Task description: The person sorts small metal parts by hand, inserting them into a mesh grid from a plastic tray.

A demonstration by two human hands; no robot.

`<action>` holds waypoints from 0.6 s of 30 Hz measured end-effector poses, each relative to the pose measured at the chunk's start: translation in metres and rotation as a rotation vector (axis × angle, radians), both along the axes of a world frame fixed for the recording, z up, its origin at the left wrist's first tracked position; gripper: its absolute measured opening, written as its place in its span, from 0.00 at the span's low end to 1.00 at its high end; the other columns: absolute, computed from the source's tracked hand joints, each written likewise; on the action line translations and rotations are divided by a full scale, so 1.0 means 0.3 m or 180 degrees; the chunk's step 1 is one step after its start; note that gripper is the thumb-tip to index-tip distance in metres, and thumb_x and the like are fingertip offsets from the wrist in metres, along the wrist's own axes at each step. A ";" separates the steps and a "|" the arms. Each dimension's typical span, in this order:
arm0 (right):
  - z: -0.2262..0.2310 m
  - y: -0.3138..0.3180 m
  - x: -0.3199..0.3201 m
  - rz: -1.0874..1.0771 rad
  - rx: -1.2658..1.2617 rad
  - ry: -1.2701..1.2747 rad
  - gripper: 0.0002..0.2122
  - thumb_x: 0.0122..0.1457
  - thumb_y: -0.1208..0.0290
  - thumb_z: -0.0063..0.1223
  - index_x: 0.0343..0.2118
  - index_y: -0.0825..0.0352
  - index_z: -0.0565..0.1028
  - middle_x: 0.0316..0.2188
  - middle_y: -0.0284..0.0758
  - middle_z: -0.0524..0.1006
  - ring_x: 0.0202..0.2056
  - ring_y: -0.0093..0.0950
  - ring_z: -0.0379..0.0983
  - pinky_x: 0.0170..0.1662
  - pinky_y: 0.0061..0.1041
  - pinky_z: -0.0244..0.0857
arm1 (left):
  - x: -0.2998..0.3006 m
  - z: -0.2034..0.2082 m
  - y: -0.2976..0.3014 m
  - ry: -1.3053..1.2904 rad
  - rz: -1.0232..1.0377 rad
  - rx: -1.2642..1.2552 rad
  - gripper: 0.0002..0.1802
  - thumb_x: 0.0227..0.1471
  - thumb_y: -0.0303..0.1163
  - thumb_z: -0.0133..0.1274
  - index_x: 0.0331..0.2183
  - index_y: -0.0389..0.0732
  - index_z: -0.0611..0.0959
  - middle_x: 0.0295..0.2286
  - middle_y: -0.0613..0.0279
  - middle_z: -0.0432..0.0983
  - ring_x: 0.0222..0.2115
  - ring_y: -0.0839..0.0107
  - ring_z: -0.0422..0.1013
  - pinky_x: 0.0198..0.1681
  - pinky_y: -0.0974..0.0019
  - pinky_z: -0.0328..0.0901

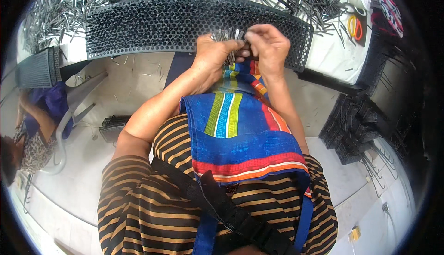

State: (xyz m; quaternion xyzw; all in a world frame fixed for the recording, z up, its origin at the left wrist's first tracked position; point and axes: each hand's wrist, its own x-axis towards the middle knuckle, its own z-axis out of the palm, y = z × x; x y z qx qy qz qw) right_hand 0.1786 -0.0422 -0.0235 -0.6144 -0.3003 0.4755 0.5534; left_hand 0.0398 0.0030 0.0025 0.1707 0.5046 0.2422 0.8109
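Note:
A dark perforated tray (pixel 95 37) stretches across in front of me. Many of its holes have small dark pieces standing in them, while bare holes show toward its right end. My left hand (pixel 210 56) is closed around a bunch of thin grey metal strips (pixel 226 34), which fan out above the thumb. Close beside its fingertips, over the tray's near edge, my right hand (pixel 270 46) has its fingers pinched together. Whatever lies between the right fingertips is too small to make out.
Loose metal strips (pixel 55 12) lie heaped behind the tray on a pale table (pixel 330 60). Orange-handled scissors (pixel 355 27) rest at the right. Black racks with hooks (pixel 354 127) stand lower right. At the left, another person (pixel 39 134) sits by a similar perforated tray (pixel 34 70).

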 end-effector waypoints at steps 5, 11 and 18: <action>-0.002 0.038 0.007 -0.0801 0.0616 -0.0598 0.04 0.53 0.82 0.57 0.31 0.73 0.76 0.23 0.31 0.76 0.17 0.12 0.64 0.18 0.11 0.54 | -0.009 -0.026 0.003 0.0160 -0.0133 -0.0041 0.07 0.49 0.18 0.52 0.33 0.32 0.80 0.29 0.52 0.80 0.26 0.66 0.78 0.27 0.68 0.74; -0.030 0.073 0.014 -0.0127 0.1183 -0.3214 0.05 0.48 0.82 0.58 0.30 0.69 0.79 0.24 0.39 0.76 0.25 0.31 0.75 0.29 0.24 0.67 | 0.014 -0.014 0.002 0.0051 0.0048 -0.0095 0.06 0.48 0.17 0.50 0.31 0.30 0.79 0.25 0.52 0.79 0.23 0.66 0.77 0.23 0.70 0.72; -0.020 0.060 0.024 0.0259 0.1033 -0.3395 0.08 0.51 0.83 0.56 0.34 0.67 0.80 0.25 0.38 0.76 0.26 0.31 0.75 0.29 0.24 0.68 | 0.023 -0.025 0.001 -0.0040 0.0071 -0.0122 0.05 0.49 0.17 0.50 0.31 0.31 0.79 0.25 0.53 0.79 0.23 0.66 0.77 0.24 0.70 0.71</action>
